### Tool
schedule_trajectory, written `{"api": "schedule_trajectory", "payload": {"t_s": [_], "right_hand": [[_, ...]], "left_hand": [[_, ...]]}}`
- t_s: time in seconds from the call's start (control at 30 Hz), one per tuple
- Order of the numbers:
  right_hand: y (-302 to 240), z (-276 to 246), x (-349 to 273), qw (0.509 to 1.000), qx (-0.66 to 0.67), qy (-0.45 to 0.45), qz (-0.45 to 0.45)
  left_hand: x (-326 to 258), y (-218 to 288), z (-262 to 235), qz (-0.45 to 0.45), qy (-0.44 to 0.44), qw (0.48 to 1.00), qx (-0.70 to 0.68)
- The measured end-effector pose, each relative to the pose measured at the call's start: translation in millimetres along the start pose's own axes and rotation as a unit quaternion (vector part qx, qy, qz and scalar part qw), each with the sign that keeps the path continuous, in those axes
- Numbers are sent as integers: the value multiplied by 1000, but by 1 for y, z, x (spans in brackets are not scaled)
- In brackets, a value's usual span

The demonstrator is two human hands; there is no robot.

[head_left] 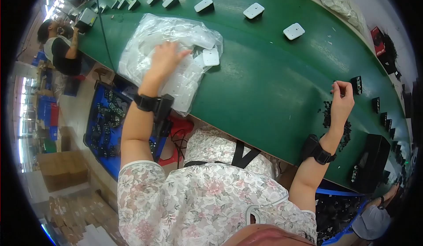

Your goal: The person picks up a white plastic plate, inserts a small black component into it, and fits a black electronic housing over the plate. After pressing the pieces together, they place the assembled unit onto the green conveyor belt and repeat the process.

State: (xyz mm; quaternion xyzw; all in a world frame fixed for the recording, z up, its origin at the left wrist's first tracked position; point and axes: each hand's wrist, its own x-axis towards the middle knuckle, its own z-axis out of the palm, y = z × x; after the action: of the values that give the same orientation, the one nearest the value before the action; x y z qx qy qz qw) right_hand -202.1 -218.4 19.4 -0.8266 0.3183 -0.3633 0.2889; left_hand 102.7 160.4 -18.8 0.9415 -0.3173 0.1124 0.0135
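My left hand [165, 60] reaches over a clear plastic bag [145, 39] of white plastic covers, its fingers apart on the bag's top. Beside that hand, at the bag's right edge, a white cover [211, 57] with rounded corners lies partly out. My right hand [343, 100] is held above the right side of the table, thumb and fingertips pinched together. Whatever they pinch is too small to name. Just below it is a pile of small black parts [327, 114], partly hidden by my wrist. A black housing [356, 85] stands close to the right of this hand.
White-topped black units [254, 11] stand spaced along the far side of the green table [255, 83]. More black housings [376, 105] line the right side, near a large black box [372, 162]. Blue bins [103, 127] flank me. Another person [66, 48] works at the far left.
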Motion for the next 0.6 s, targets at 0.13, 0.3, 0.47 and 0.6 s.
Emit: {"api": "schedule_trajectory", "payload": {"t_s": [0.13, 0.3, 0.47, 0.6], "right_hand": [[1, -2, -3, 1000, -16, 8, 11], [5, 0, -1, 999, -32, -3, 9], [7, -1, -3, 999, -47, -13, -1], [11, 4, -3, 999, -40, -16, -1]], "left_hand": [[-2, 53, 0, 15, -34, 996, -81], [-26, 83, -18, 89, 24, 980, -174], [-60, 69, -36, 146, 129, 966, -169], [-92, 18, -55, 82, 45, 992, -85]]}}
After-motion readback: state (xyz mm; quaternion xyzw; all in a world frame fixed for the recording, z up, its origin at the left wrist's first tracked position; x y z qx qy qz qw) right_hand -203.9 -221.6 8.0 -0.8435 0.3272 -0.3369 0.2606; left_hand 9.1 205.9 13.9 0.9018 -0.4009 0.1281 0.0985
